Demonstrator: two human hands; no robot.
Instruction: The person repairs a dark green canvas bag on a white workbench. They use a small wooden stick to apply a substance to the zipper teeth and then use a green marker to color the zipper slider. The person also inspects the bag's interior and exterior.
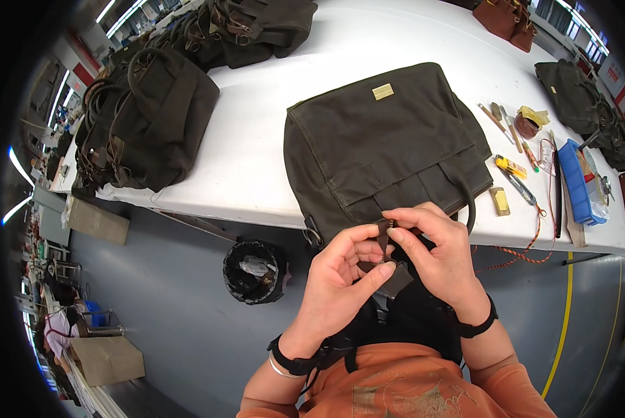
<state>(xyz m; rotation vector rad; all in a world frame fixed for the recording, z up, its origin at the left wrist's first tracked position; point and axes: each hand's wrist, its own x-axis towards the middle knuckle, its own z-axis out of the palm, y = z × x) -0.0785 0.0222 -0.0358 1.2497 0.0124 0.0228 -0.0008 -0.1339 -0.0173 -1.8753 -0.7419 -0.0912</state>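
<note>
A dark olive fabric bag [396, 139] lies flat before me on the white table, its near end hanging toward my lap. Just past its near edge, my left hand [340, 275] is closed with thumb and fingers on a small dark leather tab [397, 281]. Thumb and forefinger of my right hand [438, 247] pinch the upper end of the same piece, where a small brass-coloured bit shows. My fingers cover much of it, so how it joins the bag cannot be made out. A handle loop [470, 209] of the bag stands beside my right hand.
Similar dark bags [152, 118] stand at the left. On the right lie a yellow cutter [510, 166], pliers [519, 187], cord, and a blue bin [579, 182]. A black-lined waste bin [255, 272] is on the floor; a person [62, 324] sits far left.
</note>
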